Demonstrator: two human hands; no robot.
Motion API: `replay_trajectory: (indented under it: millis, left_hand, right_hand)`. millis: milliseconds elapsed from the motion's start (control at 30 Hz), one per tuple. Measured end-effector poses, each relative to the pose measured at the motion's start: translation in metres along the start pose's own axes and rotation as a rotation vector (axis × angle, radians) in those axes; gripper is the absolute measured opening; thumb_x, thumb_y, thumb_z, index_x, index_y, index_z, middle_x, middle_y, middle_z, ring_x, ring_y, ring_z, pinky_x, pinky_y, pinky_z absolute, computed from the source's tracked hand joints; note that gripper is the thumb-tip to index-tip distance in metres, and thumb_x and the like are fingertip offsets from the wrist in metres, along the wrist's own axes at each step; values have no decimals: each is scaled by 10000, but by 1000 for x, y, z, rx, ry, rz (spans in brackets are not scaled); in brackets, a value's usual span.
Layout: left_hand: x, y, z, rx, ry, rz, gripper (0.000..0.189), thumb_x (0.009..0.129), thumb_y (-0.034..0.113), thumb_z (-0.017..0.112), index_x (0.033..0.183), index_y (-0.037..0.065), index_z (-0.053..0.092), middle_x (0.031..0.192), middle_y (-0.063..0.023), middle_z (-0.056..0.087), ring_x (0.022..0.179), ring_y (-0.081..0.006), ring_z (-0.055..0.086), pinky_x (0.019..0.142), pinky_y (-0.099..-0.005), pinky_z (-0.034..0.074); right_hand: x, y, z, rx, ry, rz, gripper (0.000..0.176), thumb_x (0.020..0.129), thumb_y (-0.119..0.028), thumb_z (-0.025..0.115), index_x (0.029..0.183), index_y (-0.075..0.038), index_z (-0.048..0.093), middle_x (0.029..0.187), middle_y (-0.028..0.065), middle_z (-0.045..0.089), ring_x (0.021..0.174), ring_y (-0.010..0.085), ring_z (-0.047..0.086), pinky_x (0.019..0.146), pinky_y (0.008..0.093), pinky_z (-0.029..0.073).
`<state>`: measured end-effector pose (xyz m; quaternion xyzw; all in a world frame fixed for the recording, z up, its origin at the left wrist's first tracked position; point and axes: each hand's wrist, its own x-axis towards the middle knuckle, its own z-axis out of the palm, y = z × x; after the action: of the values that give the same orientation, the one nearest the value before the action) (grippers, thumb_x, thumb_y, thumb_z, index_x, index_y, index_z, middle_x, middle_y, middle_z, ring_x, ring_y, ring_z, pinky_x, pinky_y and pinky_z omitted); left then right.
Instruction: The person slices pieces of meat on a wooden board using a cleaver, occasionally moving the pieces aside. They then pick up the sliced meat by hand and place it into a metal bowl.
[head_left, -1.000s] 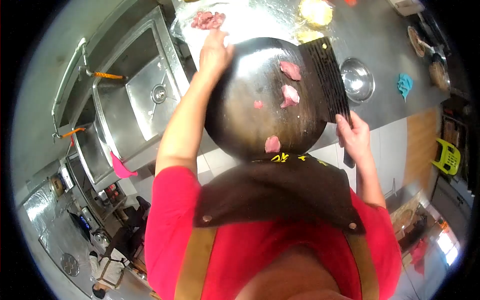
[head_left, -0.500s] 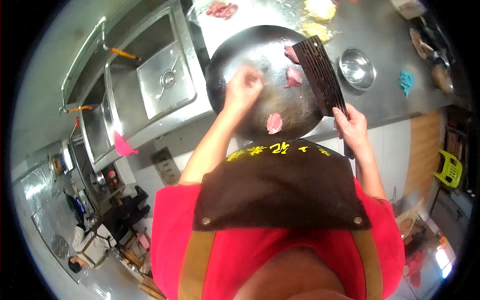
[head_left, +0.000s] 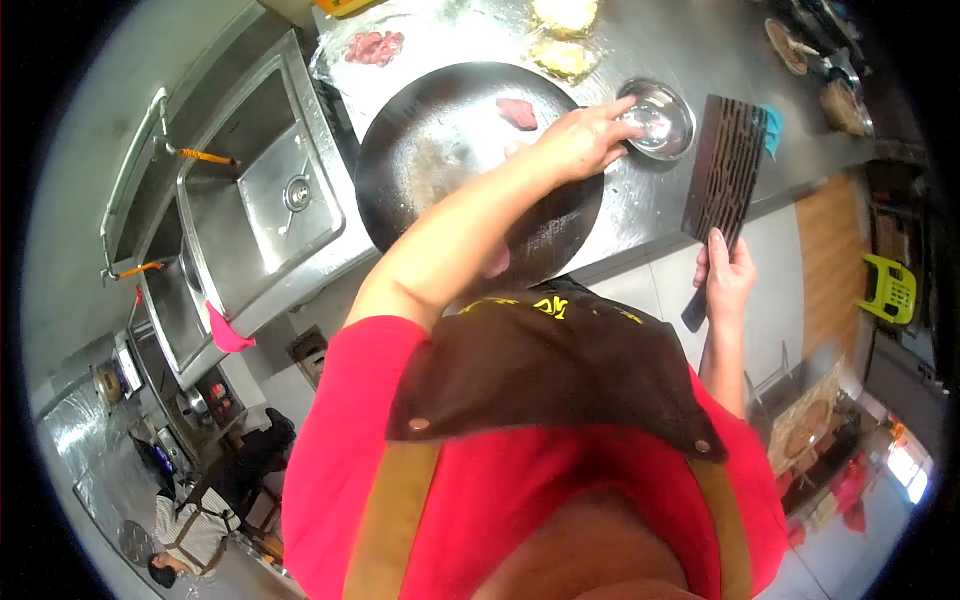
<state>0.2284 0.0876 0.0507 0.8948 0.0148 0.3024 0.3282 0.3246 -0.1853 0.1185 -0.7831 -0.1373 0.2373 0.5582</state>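
Observation:
My left hand (head_left: 590, 140) reaches across to the small steel bowl (head_left: 662, 122), fingers apart and fingertips over its near-left rim. My right hand (head_left: 726, 275) grips the handle of a broad cleaver (head_left: 722, 165), whose dark blade has a streaked pattern and points away from me, right of the bowl. Under my left forearm lies a large round black work surface (head_left: 420, 150) with a wet sheen. On it rests a slice of raw meat (head_left: 516, 113); another piece (head_left: 496, 260) is partly hidden beside my forearm.
Raw meat strips (head_left: 374, 48) lie on plastic at the back left. Bagged yellow food (head_left: 562, 58) sits behind the round surface. A blue cloth (head_left: 773, 130) shows beyond the cleaver. Steel sinks (head_left: 265, 150) stand at left; a person (head_left: 200, 525) is at lower left.
My left hand has moved right, from above the round surface to the steel bowl. The cleaver, in my right hand, has swung away to the right of the bowl. The view has shifted.

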Motion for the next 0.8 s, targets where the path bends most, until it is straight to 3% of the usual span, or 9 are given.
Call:
replay_trajectory:
  millis: [133, 167, 200, 267, 367, 500, 600, 667, 800]
  left_hand:
    - [-53, -4, -41, 101, 123, -423, 163, 854, 162, 674, 997, 82, 675, 1001, -166, 651, 997, -304, 634, 839, -399, 519]
    - [-74, -18, -42, -135, 233, -660, 164, 854, 191, 682, 976, 82, 682, 942, -148, 645, 952, -274, 637, 820, -408, 510]
    - [-81, -3, -67, -27, 133, -745, 217, 830, 222, 725, 989, 81, 678, 955, -129, 649, 956, -257, 637, 843, -411, 508]
    - [-85, 22, -92, 31, -169, -704, 313, 784, 223, 773, 1043, 95, 655, 1023, -126, 644, 1004, -294, 621, 872, -418, 499]
    - [-114, 7, -60, 199, 69, -472, 348, 711, 168, 790, 996, 82, 609, 952, -143, 629, 958, -365, 581, 849, -456, 459]
    - [-108, 13, -44, 188, 78, -596, 230, 754, 142, 716, 918, 63, 574, 885, -145, 608, 881, -328, 601, 801, -435, 493]
    - [-119, 24, -47, 45, 296, -786, 232, 749, 134, 728, 887, 55, 559, 862, -124, 617, 786, -259, 623, 734, -388, 518]
    - [-128, 37, -58, -429, 601, -791, 229, 809, 28, 693, 914, 47, 490, 867, -112, 612, 765, -166, 625, 686, -309, 530]
    - [-161, 54, -93, -8, 461, -1117, 343, 820, 208, 778, 1017, 43, 550, 791, -92, 647, 731, -218, 668, 673, -348, 533]
  right_hand:
    - [-1, 7, -6, -96, -41, 16, 185, 979, -210, 602, 908, -39, 604, 625, 6, 558, 456, 69, 475, 409, 236, 390]
    - [-1, 5, 0, -93, -68, 38, 186, 981, -211, 600, 911, -38, 605, 625, 4, 556, 457, 68, 475, 410, 236, 390]
    - [-2, 2, 6, -92, -99, 60, 187, 982, -212, 597, 914, -37, 606, 625, 1, 554, 457, 67, 474, 410, 236, 389]
    - [1, 4, 18, -94, -175, 85, 190, 981, -221, 597, 921, -41, 607, 621, -7, 545, 461, 64, 474, 413, 237, 386]
    - [8, 3, 43, -101, -346, 73, 191, 975, -238, 605, 902, -61, 600, 618, -11, 539, 463, 58, 470, 418, 231, 378]
    - [13, -5, 75, -202, -493, -5, 244, 963, -257, 612, 839, -48, 597, 612, -28, 536, 500, 52, 471, 448, 251, 368]
    - [11, -13, 88, -273, -543, -25, 239, 956, -254, 617, 845, -43, 602, 610, -30, 538, 514, 50, 475, 463, 253, 379]
    - [10, -13, 92, -321, -556, -90, 256, 944, -242, 621, 828, -15, 595, 597, 8, 530, 544, 75, 471, 506, 284, 400]
    - [9, -5, 97, -446, -600, -183, 233, 930, -232, 622, 885, -4, 620, 618, 101, 546, 581, 138, 494, 564, 335, 428]
